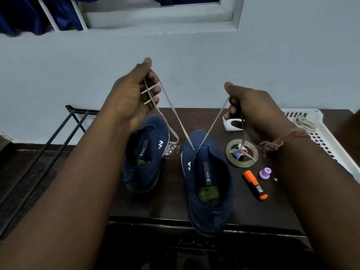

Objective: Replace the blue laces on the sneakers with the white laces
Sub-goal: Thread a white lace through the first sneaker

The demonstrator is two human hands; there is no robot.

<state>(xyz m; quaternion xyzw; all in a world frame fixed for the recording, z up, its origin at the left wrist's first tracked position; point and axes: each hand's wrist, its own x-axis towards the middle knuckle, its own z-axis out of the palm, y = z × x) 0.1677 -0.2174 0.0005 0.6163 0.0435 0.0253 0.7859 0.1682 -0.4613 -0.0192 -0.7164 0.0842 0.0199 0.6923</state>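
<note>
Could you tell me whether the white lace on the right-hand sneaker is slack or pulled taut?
Taut: the white lace runs straight from the sneaker up to both hands.

Pale blue wall (272, 65) behind dark table (165, 201). White-framed window (159, 18) above, blue curtain (21, 16) at left. Black metal rack (58, 131) left. Dim light.

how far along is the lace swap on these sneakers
Done: no blue laces show on either shoe. In hand: the left hand and right hand each hold an end of a white lace threaded at the right sneaker. Left: lacing that shoe up, then the left sneaker.
</note>
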